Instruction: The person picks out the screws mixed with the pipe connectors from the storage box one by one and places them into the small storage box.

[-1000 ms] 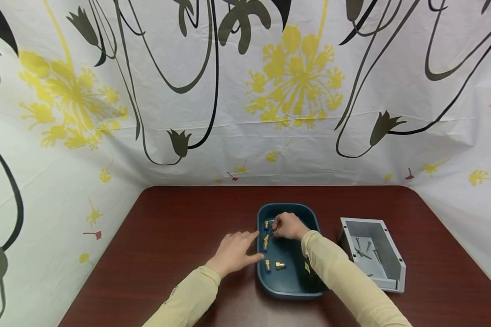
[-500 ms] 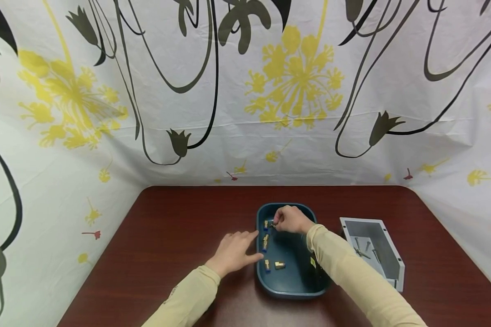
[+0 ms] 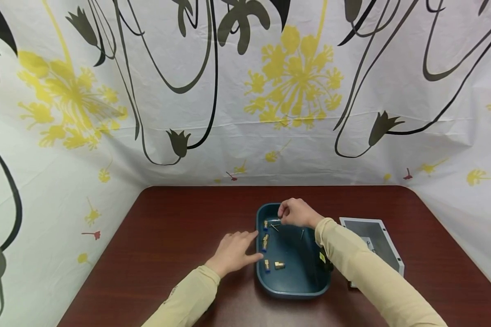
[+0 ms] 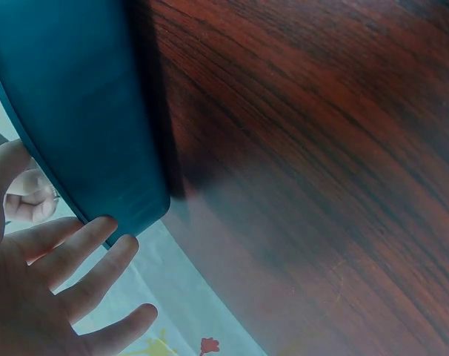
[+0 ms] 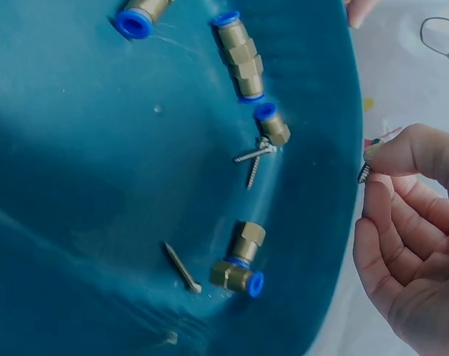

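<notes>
My left hand rests with spread, straight fingers against the left rim of a blue-green tray; the left wrist view shows its fingertips on the tray's outer wall. Above the tray's far end my right hand pinches a small screw between thumb and forefinger, most of it hidden. Two crossed screws lie in the tray beside a brass fitting with a blue collar. Another screw lies apart, near more fittings. A longer brass fitting lies along the tray's side.
Right of the tray stands a grey box, partly covered by the right sleeve. Both stand on a dark red-brown table. A white patterned cloth hangs behind the table.
My right hand has risen from the crossed screws and moved away and to the right, pinching a screw. The right sleeve now covers more of the grey box. My left hand has stayed put.
</notes>
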